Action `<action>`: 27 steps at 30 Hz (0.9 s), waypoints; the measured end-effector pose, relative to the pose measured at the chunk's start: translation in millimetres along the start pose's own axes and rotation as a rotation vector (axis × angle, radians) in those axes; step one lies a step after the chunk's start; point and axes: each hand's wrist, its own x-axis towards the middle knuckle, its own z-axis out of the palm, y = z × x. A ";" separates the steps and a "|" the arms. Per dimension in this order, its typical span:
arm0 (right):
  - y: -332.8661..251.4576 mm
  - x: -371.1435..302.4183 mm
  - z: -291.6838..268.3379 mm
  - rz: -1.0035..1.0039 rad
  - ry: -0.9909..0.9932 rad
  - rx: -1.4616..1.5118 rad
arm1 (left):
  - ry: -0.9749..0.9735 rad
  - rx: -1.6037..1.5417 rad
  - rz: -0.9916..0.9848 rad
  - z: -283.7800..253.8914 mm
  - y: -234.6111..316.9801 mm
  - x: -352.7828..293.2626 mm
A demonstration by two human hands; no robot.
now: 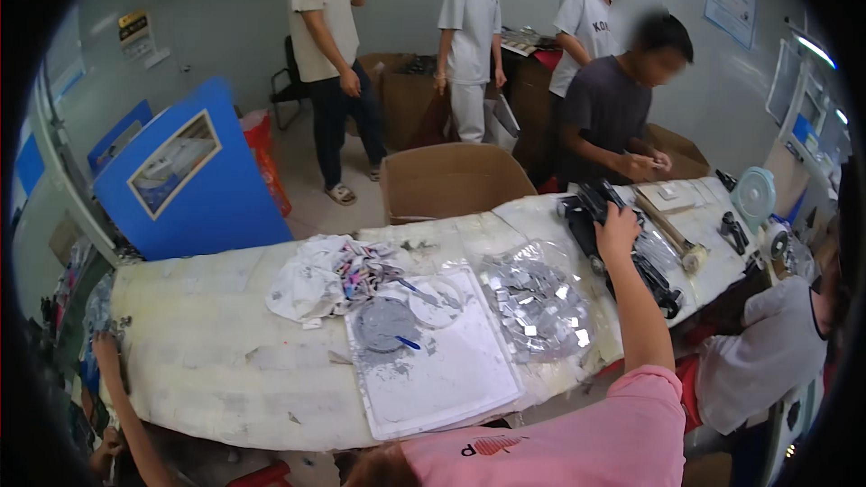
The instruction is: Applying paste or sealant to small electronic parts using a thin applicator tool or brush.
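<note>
My right arm, in a pink sleeve, stretches over the table. At its far edge my right hand [619, 229] closes over a black object [599, 202], whose exact kind I cannot make out. More black pieces [657, 285] lie beside and below that hand. My left hand does not show; only a blurred brownish patch sits at the lower edge by the pink shirt. Before me is a white board [442, 379] bearing a round dish of grey paste [383, 323] with a blue-handled spatula [408, 343]. To its right, a clear plastic sheet holds many small shiny square pieces [541, 311].
A crumpled white cloth [311, 280] lies left of the board. Behind the table stands a cardboard box [456, 182]; blue panels [203, 171] are at left. A person in grey works opposite, others stand behind. Another person's hand [106, 350] reaches the left edge. A small fan [754, 191] stands right.
</note>
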 end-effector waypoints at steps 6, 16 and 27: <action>-30.7 7.3 -18.0 -0.166 0.023 0.110 | 0.152 -0.081 0.175 -1.0 -12.5 -20.3; -139.1 76.8 -48.3 -0.327 -0.448 0.852 | 0.576 -0.690 0.113 -21.7 -123.8 -4.6; -256.3 45.8 -36.7 -0.296 -0.500 0.712 | 0.570 -0.507 -0.273 36.3 -169.9 188.0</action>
